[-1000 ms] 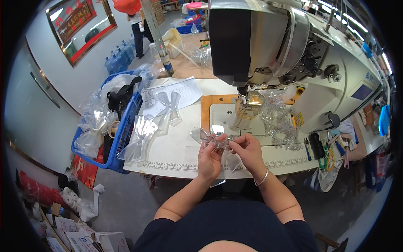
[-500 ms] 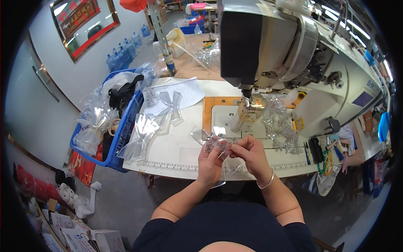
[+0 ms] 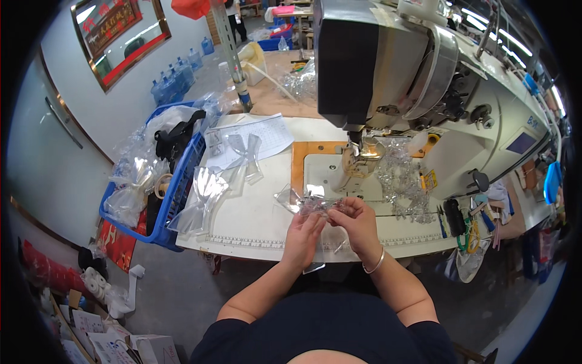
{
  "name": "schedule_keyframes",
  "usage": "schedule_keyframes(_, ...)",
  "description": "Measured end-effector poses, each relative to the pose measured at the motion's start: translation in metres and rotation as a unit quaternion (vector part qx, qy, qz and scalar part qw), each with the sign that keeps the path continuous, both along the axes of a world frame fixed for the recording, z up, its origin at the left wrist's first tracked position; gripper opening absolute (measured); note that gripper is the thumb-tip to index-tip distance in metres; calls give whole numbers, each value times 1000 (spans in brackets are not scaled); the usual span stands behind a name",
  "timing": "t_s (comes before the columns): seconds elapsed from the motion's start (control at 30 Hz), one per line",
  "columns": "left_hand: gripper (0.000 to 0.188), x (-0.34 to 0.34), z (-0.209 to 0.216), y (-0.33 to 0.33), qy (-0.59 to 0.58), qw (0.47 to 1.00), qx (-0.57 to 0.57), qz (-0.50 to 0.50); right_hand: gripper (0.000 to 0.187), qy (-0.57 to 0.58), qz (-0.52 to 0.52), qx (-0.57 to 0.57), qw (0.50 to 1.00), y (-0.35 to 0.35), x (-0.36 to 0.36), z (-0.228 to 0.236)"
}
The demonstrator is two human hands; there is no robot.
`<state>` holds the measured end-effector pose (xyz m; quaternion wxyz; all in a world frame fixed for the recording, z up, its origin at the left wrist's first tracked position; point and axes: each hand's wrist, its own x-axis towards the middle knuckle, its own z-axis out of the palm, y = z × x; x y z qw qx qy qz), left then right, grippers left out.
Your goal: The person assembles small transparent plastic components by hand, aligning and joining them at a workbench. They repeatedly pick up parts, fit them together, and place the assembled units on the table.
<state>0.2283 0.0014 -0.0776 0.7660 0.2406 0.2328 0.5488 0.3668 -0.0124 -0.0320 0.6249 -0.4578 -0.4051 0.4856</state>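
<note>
Both my hands pinch a clear plastic piece [image 3: 316, 206] in front of the sewing machine [image 3: 388, 73], near the table's front edge. My left hand [image 3: 303, 238] has its fingertips closed on the piece from the left. From the right, my right hand [image 3: 356, 224], with a bracelet at its wrist, grips it between thumb and forefinger. Shiny clear strips of the piece stick out to the left and hang below my fingers. The machine's needle area [image 3: 357, 148] stands just beyond my hands. My fingers hide part of what they hold.
Clear cut plastic pieces [image 3: 206, 197] and a printed paper [image 3: 273, 138] lie on the left of the white table [image 3: 267, 200]. A blue basket [image 3: 176, 206] of plastic bags stands beside it. Glittering clear pieces [image 3: 400, 182] pile up right of the needle; scissors [image 3: 470, 233] and tools hang at the right.
My left hand's fingers have turned further over the plastic piece, and my right hand has shifted slightly left and down. A person's legs have come into view at the far back.
</note>
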Motion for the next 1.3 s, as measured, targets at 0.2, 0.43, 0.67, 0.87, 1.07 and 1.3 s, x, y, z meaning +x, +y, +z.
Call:
schedule_keyframes(0.2, 34, -21, 42, -34, -107, 988, 59, -99, 19, -558, -103, 494, 659, -8, 14, 17)
schedule_keyframes(0.43, 21, -10, 49, -9, -80, 994, 59, 43, 22, -662, -108, 435, 600, -17, 15, 8)
schedule_keyframes(0.67, 21, -9, 28, 3, -144, 986, 36, 74, 61, -298, -146, 207, 920, -22, 20, -18)
schedule_keyframes(0.87, 24, -2, 23, -3, -125, 989, 21, 75, 66, -475, -255, 290, 791, -20, 5, 10)
schedule_keyframes(1.07, 28, 1, 11, -6, -135, 989, 40, 48, 14, -415, -87, 234, 875, -2, 0, 32)
schedule_keyframes(1.3, 33, -2, 14, -8, -158, 987, 32, 20, 12, -430, -92, 222, 870, -2, -1, 33)
